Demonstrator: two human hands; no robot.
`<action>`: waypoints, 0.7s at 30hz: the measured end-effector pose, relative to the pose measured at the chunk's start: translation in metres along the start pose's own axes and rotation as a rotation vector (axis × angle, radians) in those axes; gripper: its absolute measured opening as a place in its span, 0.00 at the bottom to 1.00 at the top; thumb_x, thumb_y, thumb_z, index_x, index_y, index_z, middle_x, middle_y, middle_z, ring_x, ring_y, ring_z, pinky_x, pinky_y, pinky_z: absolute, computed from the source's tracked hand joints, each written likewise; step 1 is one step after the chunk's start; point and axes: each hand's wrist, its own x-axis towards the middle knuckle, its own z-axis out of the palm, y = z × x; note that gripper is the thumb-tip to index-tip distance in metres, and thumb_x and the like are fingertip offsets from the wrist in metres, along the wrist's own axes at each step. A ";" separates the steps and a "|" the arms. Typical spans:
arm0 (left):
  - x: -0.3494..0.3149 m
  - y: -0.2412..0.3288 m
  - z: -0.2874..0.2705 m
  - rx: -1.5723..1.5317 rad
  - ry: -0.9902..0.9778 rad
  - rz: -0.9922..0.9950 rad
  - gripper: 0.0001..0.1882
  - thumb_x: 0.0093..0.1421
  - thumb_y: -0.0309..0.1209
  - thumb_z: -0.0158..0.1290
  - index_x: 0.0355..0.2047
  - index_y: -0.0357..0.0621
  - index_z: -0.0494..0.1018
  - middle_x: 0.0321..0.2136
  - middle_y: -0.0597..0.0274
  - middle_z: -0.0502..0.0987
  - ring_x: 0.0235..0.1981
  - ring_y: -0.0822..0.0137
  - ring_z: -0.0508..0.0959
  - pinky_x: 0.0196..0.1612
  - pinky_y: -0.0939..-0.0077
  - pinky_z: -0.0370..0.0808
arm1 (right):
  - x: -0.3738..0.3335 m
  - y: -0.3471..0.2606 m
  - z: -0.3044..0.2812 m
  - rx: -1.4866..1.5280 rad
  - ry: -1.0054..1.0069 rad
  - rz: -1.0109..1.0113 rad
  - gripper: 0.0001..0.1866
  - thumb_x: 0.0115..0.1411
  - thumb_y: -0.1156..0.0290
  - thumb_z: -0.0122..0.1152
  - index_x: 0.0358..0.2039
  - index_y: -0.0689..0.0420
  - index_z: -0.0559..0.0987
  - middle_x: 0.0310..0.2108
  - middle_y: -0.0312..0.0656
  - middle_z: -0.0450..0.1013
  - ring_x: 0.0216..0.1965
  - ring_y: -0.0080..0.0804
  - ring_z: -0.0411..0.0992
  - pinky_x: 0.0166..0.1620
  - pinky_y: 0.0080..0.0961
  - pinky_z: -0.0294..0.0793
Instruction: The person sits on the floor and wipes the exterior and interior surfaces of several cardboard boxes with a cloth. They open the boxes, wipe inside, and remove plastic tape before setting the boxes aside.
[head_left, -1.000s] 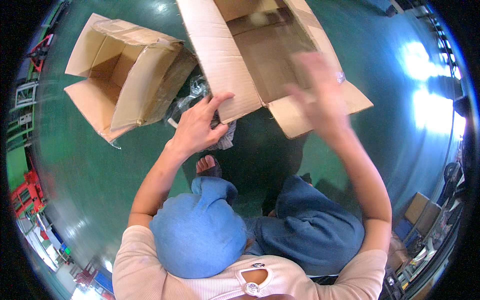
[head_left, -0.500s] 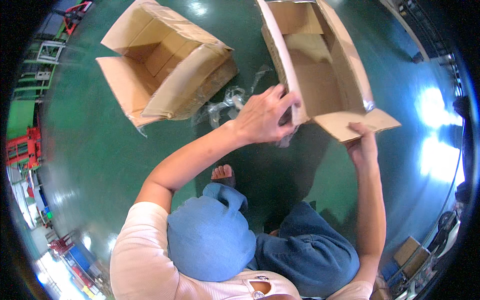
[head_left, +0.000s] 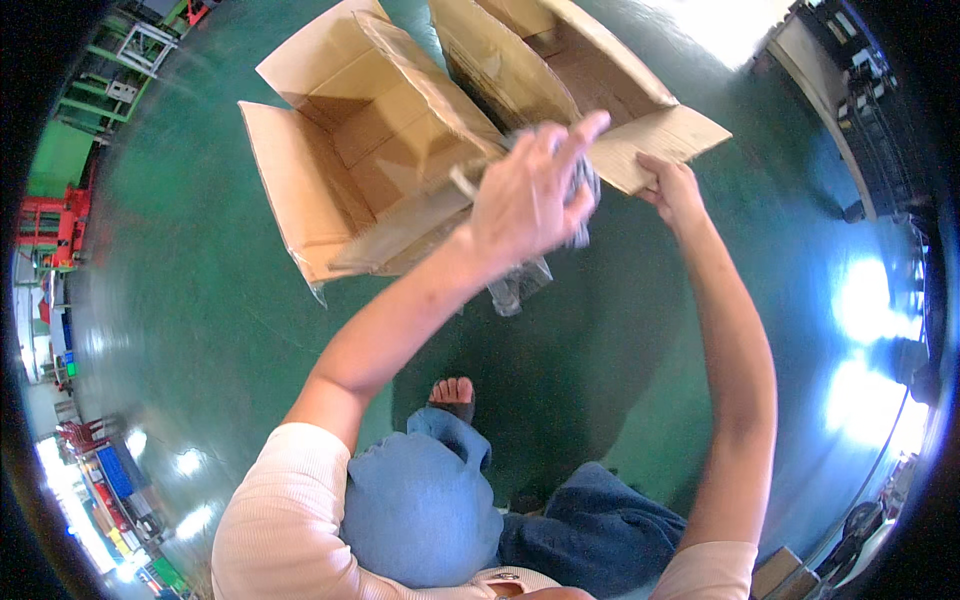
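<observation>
Left hand (head_left: 530,195) closed on a crumpled clear plastic bag (head_left: 520,285), raised before the near carton (head_left: 560,70). Right hand (head_left: 672,190) pinches that carton's front flap (head_left: 660,145). Second open carton (head_left: 350,150) touches its left side, on green floor (head_left: 200,330).

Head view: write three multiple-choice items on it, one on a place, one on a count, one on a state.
1. Where does the right hand grip?
A. the flap of the far cardboard box
B. the knee
C. the red rack

2. How many open cardboard boxes lie on the green floor?
A. one
B. two
C. four

3. What does the left hand hold?
A. nothing
B. a crumpled clear plastic bag
C. a hammer

Key: 1 A, its fingers pinch the flap's edge; 2 B, the near cardboard box and the far one; 3 B, plastic hangs below the closed fingers.
</observation>
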 end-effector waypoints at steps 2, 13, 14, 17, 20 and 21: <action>-0.021 0.007 -0.008 -0.057 -0.112 0.006 0.31 0.50 0.29 0.52 0.56 0.48 0.60 0.33 0.50 0.71 0.36 0.50 0.74 0.40 0.61 0.74 | 0.016 -0.006 0.029 -0.025 -0.161 -0.138 0.16 0.53 0.73 0.59 0.42 0.66 0.72 0.38 0.47 0.73 0.36 0.38 0.75 0.34 0.36 0.80; -0.077 0.026 -0.021 -0.285 -0.425 -0.115 0.26 0.48 0.29 0.52 0.51 0.44 0.66 0.38 0.48 0.72 0.39 0.49 0.74 0.44 0.62 0.73 | -0.025 -0.015 0.046 -0.241 -0.286 -0.027 0.31 0.56 0.59 0.60 0.54 0.66 0.63 0.45 0.50 0.71 0.38 0.38 0.75 0.36 0.34 0.78; -0.081 0.029 -0.021 -0.293 -0.468 -0.106 0.24 0.49 0.31 0.51 0.49 0.44 0.67 0.38 0.48 0.72 0.40 0.50 0.75 0.43 0.61 0.74 | -0.039 -0.011 0.031 -0.304 -0.252 -0.007 0.36 0.56 0.57 0.61 0.58 0.65 0.59 0.48 0.51 0.70 0.40 0.39 0.74 0.36 0.35 0.78; -0.091 0.040 -0.020 -0.261 -0.529 -0.044 0.21 0.48 0.27 0.50 0.45 0.42 0.70 0.40 0.48 0.73 0.42 0.50 0.74 0.47 0.61 0.71 | -0.101 0.011 -0.050 -0.789 -0.344 -0.119 0.38 0.55 0.52 0.61 0.60 0.57 0.59 0.43 0.48 0.73 0.42 0.37 0.74 0.39 0.34 0.77; -0.090 0.064 -0.012 -0.320 -0.617 0.094 0.17 0.47 0.22 0.47 0.40 0.38 0.72 0.38 0.49 0.72 0.41 0.52 0.73 0.48 0.64 0.69 | -0.191 0.056 -0.152 -1.032 -0.241 -0.092 0.30 0.56 0.55 0.58 0.56 0.56 0.65 0.43 0.47 0.74 0.45 0.45 0.72 0.48 0.40 0.70; -0.087 0.073 -0.012 -0.306 -0.663 0.115 0.17 0.48 0.21 0.47 0.40 0.37 0.71 0.38 0.49 0.71 0.42 0.52 0.72 0.49 0.64 0.68 | -0.222 0.069 -0.189 -1.102 -0.151 -0.005 0.29 0.56 0.56 0.58 0.55 0.55 0.66 0.43 0.47 0.74 0.46 0.46 0.72 0.49 0.41 0.70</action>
